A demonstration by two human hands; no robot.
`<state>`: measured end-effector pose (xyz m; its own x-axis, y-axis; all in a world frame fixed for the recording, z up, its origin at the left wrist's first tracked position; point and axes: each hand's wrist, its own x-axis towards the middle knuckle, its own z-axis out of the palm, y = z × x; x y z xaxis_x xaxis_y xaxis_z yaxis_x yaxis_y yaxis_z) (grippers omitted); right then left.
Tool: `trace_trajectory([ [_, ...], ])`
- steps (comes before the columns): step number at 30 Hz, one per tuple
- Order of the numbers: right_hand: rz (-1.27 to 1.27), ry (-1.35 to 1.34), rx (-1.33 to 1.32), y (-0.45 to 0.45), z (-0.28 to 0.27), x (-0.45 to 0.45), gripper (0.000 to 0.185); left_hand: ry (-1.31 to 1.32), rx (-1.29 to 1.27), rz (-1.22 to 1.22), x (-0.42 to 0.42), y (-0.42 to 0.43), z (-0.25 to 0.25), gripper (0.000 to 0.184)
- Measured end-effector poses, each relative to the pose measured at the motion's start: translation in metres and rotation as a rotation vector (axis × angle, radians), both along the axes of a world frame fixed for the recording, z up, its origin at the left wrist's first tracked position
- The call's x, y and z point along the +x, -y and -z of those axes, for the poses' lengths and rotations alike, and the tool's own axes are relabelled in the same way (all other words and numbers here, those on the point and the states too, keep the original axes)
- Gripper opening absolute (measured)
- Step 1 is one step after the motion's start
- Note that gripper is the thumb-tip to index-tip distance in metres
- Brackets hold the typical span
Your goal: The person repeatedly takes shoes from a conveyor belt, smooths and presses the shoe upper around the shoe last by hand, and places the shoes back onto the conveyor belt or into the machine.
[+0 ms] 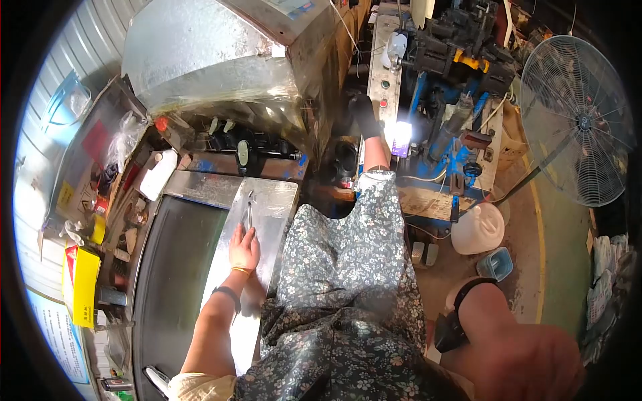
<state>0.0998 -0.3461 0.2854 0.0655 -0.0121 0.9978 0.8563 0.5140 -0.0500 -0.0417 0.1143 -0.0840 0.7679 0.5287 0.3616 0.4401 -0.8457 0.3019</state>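
My left hand lies palm down on a shiny metal plate, with its fingers stretched out and a little apart. Just beyond the fingertips, a thin metal tool rests on the plate; whether they touch it is unclear. A yellow band and a dark band circle the left wrist and forearm. My right hand is blurred at the lower right, close to the camera, below a black wristband. Its fingers are smeared, and anything it may hold cannot be made out. Floral cloth covers my lap.
Left of the plate is a dark belt. A machine and a control panel stand ahead. To the right are a large fan, a white jug and a blue container. A yellow box sits far left.
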Motion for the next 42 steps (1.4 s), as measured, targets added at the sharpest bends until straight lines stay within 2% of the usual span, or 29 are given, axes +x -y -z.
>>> trace_trajectory([
  [13,-0.096,0.156,0.115,-0.006,-0.014,-0.017,0.023,-0.018,0.005,-0.019,0.001,0.003,0.001,0.037],
  [30,-0.086,0.156,0.174,0.019,-0.028,-0.039,0.03,-0.006,0.034,-0.001,-0.002,0.002,0.003,0.037],
  [33,-0.236,0.222,0.181,0.022,-0.026,-0.032,0.032,0.0,0.038,-0.001,-0.001,0.001,0.001,0.037],
  [36,-0.19,0.198,0.137,0.013,-0.026,-0.037,0.032,0.004,0.044,-0.001,-0.002,-0.001,0.003,0.036],
  [42,-0.165,0.361,0.356,-0.031,-0.029,-0.023,0.03,-0.002,0.028,-0.011,-0.002,0.002,0.001,0.035],
])
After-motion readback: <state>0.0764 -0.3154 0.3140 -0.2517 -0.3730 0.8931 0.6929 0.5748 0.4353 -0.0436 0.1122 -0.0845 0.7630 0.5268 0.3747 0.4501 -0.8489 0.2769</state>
